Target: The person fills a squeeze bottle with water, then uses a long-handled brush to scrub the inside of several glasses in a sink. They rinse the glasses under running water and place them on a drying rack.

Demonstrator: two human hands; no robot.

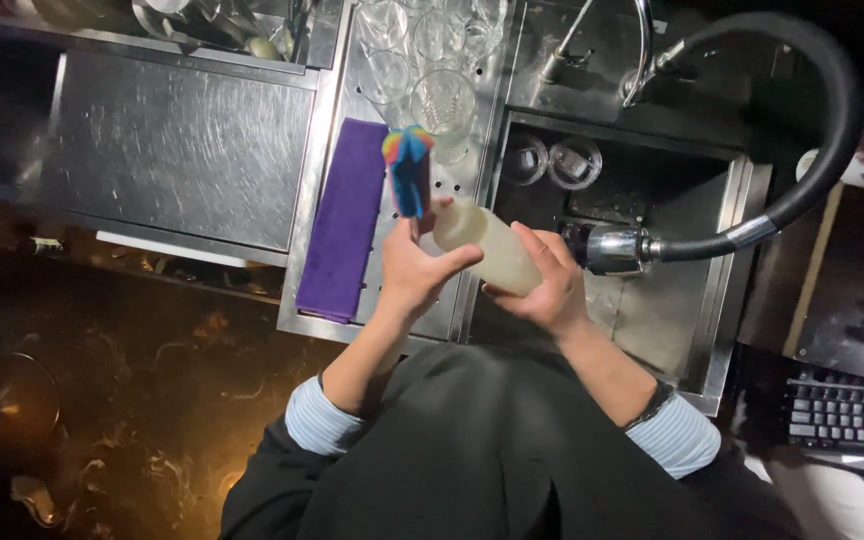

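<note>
Head view: 1 camera looks down on a steel bar station with a sink.
Left hand (pixel 414 272): its grip is clenched around the handle of a colourful sponge brush (pixel 407 170); the blue foam head points up and away from the body.
Right hand (pixel 544 285): its grip wraps the lower part of a frosted glass (pixel 482 248), tilted so the mouth faces the brush, probably to let the brush enter.
Place of the glass: above the left rim of the sink (pixel 722 300), so that drips fall on steel, as I judge.
Spray hose (pixel 802 130): black, it curves down; its metal nozzle hangs just beside the right hand.
Purple cloth (pixel 344 222): flat on the perforated drain board.
Clean glasses (pixel 432 60): they stand at the far edge of the board.
Keyboard (pixel 847 412): on the right, well apart.
</note>
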